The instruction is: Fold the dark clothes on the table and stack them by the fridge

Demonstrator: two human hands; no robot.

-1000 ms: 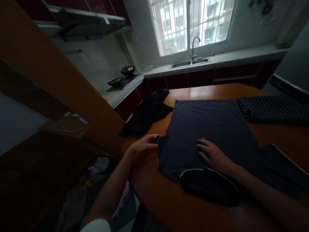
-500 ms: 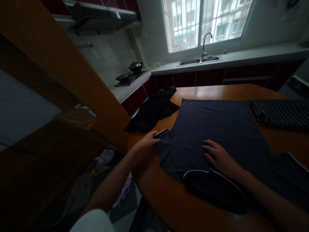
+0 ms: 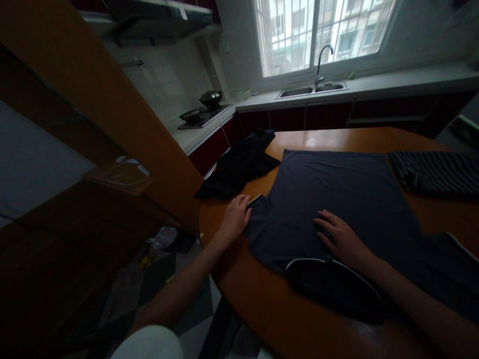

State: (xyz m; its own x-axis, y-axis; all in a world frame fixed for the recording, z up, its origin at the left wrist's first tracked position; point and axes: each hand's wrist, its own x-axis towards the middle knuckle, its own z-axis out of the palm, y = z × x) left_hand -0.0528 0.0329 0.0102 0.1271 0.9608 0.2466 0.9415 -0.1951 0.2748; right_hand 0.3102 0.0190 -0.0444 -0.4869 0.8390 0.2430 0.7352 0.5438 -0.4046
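I am watching my left hand (image 3: 237, 217) resting at the near left edge of the dark T-shirt (image 3: 337, 194), its fingers (image 3: 245, 203) drawn together and curling onto the hem of the sleeve (image 3: 257, 201), where a thin pale trim is showing and lifting slightly off the wood. My right hand (image 3: 340, 239) is lying flat and spread on the chest of the same T-shirt, palm down, fingers apart and pointing away toward the left, gripping nothing and only pressing on the cloth. The T-shirt is lying spread out in the middle of the round wooden bench (image 3: 258, 309), with its neck end toward me; the collar (image 3: 331, 284), edged in a pale line, is sitting just below my right wrist, and the other sleeve is trailing off to the right under my forearm. Beyond my left hand, a crumpled black garment (image 3: 239, 167) is lying on the far left rim of the bench, just beside the T-shirt and partly hanging over the edge. At the far right, a folded striped garment (image 3: 437, 173) is lying near the T-shirt's right side. Farther back, a kitchen counter is running under a bright window (image 3: 318, 30), carrying a double sink (image 3: 312, 90) with a curved tap (image 3: 322, 57), and a stove with a dark pan (image 3: 210, 96) is standing to the left.
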